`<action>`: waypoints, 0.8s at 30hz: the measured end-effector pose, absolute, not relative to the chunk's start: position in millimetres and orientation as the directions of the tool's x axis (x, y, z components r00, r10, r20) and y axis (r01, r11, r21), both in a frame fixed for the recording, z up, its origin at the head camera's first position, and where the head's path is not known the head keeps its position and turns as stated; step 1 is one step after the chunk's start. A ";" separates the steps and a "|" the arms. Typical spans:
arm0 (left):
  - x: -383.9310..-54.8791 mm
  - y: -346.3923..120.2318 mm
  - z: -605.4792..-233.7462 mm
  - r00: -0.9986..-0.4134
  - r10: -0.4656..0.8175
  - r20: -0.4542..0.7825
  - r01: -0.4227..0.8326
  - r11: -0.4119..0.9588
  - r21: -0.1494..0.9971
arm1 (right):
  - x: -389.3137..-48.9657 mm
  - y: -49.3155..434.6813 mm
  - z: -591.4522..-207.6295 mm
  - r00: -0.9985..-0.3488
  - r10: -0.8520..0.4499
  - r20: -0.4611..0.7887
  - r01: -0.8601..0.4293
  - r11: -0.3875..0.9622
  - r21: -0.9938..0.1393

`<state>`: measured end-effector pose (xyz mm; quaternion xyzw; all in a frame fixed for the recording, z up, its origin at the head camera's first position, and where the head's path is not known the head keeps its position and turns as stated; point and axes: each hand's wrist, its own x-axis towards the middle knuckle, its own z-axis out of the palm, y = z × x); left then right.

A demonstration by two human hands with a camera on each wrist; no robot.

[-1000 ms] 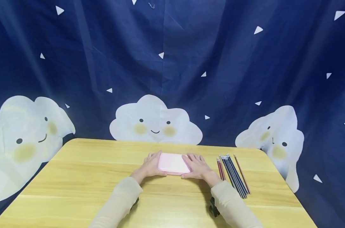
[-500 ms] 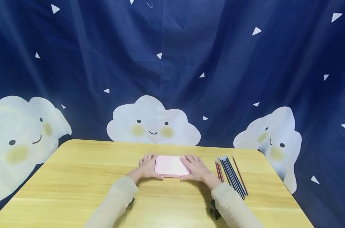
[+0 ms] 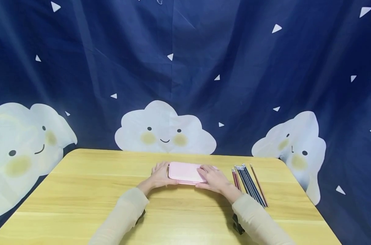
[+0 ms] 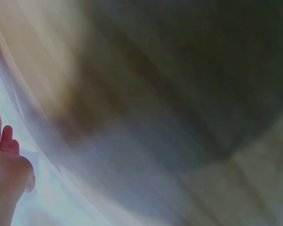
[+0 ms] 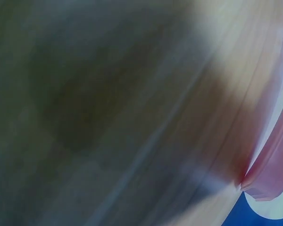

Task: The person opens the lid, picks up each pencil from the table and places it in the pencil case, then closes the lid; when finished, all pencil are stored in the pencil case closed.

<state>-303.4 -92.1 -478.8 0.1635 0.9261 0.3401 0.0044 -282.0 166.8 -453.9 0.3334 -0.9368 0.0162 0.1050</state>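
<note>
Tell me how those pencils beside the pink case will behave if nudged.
The pencils look thin, straight and stiff, so they would likely roll across the smooth wooden table. Lying loose side by side, a sideways push would probably scatter them. They seem light.

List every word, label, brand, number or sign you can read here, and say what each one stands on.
None can be read.
Pink case, held at its ends by the left hand and the right hand: lid looks plain, no lettering shows.
Pencils on the table: any print is too small to tell.
Backdrop: only cloud faces and white triangles, no text.
Both wrist views: too blurred to read.
</note>
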 end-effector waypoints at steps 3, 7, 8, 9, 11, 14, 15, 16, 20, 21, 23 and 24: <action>-302.4 -89.8 -478.3 -0.950 0.291 0.115 0.289 0.677 0.677 | -282.3 168.5 -453.4 -0.761 -0.614 0.211 -0.621 0.783 0.038; -301.1 -87.5 -476.5 -0.949 0.287 0.132 0.290 0.626 0.723 | -282.9 170.7 -452.6 -0.762 -0.608 0.221 -0.617 0.786 0.035; -300.9 -87.1 -476.1 -0.948 0.287 0.137 0.292 0.616 0.731 | -283.0 171.0 -452.4 -0.762 -0.607 0.225 -0.617 0.786 0.030; -300.7 -86.8 -475.7 -0.947 0.288 0.144 0.297 0.606 0.738 | -283.1 171.2 -452.2 -0.762 -0.607 0.226 -0.618 0.786 0.027; -300.8 -86.1 -474.7 -0.946 0.287 0.148 0.297 0.593 0.748 | -283.2 171.4 -451.7 -0.761 -0.607 0.228 -0.619 0.785 0.022; -300.7 -85.8 -474.1 -0.946 0.284 0.155 0.299 0.584 0.754 | -283.0 170.8 -451.2 -0.760 -0.608 0.230 -0.621 0.784 0.019; -300.4 -85.7 -473.9 -0.947 0.282 0.156 0.299 0.588 0.751 | -282.8 170.5 -451.0 -0.759 -0.610 0.230 -0.623 0.782 0.019; -300.2 -85.6 -473.6 -0.948 0.279 0.155 0.297 0.594 0.747 | -282.6 170.2 -450.7 -0.757 -0.612 0.231 -0.625 0.780 0.020; -299.0 -84.7 -472.2 -0.950 0.263 0.171 0.302 0.620 0.725 | -281.8 169.5 -449.4 -0.752 -0.616 0.234 -0.630 0.777 0.019; -298.7 -84.1 -471.3 -0.950 0.258 0.175 0.303 0.629 0.716 | -281.7 169.6 -449.1 -0.752 -0.616 0.235 -0.630 0.776 0.020; -298.5 -83.5 -470.2 -0.951 0.252 0.180 0.303 0.643 0.703 | -281.9 170.0 -449.2 -0.752 -0.616 0.237 -0.630 0.777 0.021; -298.4 -83.2 -469.4 -0.951 0.249 0.183 0.304 0.648 0.698 | -282.2 170.3 -449.4 -0.752 -0.615 0.237 -0.629 0.777 0.023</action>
